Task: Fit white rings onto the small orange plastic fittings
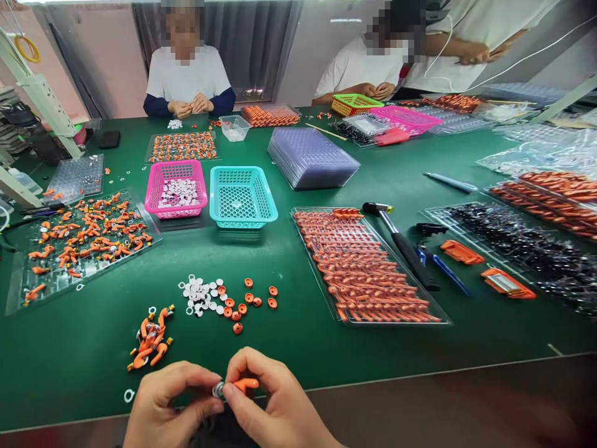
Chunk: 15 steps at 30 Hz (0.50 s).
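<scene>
At the table's front edge my right hand [268,398] pinches an orange curved part [247,384] between thumb and fingers. My left hand [175,404] closes its thumb and index finger around a small grey-silver end [217,390] of that same piece. Just beyond my left hand lies a small pile of orange parts [152,339] with yellow tips. Past it are a heap of white discs [203,294] and several orange round caps [242,308]. One white ring [129,395] rests left of my left hand.
A pink basket [176,211] of white pieces stands beside a teal basket [243,218]. Trays of orange parts lie left and right; a hammer [401,242] is by the right tray [396,322]. Stacked clear trays [312,158] stand farther back. Several people are across the table.
</scene>
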Motion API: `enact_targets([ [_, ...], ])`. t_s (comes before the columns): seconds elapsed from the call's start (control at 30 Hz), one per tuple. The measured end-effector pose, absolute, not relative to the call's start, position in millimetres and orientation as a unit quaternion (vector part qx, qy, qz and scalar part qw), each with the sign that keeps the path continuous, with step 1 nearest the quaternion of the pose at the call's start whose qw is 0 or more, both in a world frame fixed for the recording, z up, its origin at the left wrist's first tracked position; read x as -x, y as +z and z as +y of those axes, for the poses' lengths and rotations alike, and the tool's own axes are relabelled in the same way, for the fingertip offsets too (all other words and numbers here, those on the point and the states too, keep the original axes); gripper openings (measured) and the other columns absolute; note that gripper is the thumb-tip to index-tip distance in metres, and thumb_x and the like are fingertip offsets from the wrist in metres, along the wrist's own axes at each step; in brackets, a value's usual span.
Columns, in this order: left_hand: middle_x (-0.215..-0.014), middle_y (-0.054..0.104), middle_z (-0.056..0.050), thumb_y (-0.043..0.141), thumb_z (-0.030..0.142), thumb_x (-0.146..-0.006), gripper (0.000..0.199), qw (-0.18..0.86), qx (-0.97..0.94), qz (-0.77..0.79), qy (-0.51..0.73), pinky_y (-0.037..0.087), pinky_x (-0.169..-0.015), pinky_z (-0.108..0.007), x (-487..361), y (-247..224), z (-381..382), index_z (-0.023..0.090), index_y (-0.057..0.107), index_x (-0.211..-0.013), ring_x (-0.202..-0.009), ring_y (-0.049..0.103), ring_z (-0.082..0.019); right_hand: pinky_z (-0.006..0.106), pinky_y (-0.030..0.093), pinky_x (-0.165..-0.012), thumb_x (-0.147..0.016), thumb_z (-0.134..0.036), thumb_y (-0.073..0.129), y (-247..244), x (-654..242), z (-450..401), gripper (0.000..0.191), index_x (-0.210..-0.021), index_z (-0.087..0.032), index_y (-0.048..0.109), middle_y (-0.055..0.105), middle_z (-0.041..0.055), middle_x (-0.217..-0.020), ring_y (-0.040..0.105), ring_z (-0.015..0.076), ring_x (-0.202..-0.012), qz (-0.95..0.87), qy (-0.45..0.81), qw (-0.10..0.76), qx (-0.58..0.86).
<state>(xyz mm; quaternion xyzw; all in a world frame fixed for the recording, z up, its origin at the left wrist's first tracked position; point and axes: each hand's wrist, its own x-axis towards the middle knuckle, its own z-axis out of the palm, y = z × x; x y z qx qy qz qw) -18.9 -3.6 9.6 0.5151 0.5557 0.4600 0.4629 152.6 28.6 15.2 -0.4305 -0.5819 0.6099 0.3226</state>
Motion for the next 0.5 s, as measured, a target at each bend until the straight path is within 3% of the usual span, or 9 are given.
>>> enact_targets([
  [0.5,-0.075,0.078,0.006,0.076,0.009,-0.074,0.026,0.387,-0.615,0.525,0.443,0.056,-0.062,-0.012,25.6,8.3,-4.5,0.031,0.077,-0.086,-0.063,0.073,-0.012,0.024,0.035,-0.052,-0.081,-0.028,0.051,11.0,-149.9,25.2,0.014,-0.069,-0.019,0.049,0.046,-0.0028,-0.061,0.042,0.0126,-0.056,-0.604,0.586,0.322,0.434],
])
